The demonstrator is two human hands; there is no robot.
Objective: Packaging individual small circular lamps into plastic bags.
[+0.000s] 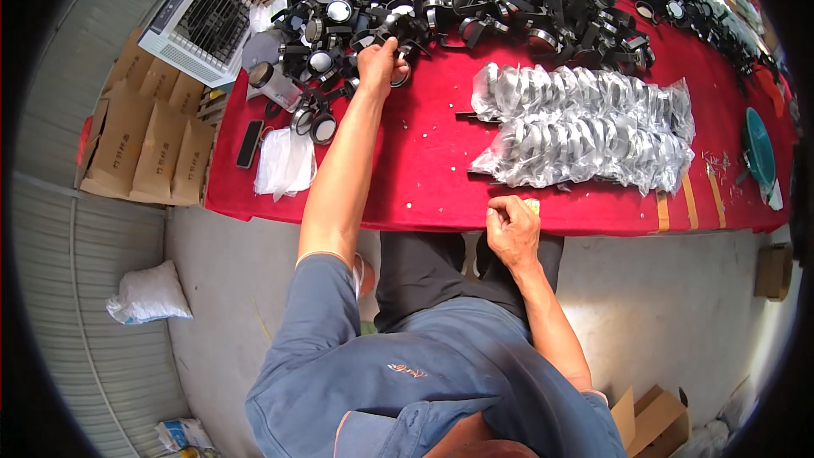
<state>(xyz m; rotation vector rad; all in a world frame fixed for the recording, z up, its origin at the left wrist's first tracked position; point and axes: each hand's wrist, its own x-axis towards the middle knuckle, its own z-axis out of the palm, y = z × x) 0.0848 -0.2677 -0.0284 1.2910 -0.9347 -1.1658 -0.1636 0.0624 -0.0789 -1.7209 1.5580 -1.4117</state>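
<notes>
Red cloth table (424, 178) under both my hands. L hand (379, 64) reaches far out, fingers pinched shut on a black round-lens piece (400, 76) at the near edge of the black parts heap (475, 0). R hand (511, 229) curled closed at the table's front edge, on a small yellowish bit; can't tell what it is. Risk, imo: parts look tangled, so lifting one could drag neighbours out or off the cloth. Clear bags of silver rings (585, 131) in two rows at centre-right. Brown cartons (144, 131) w/ dark print at left, white sack (148, 295) on floor.
</notes>
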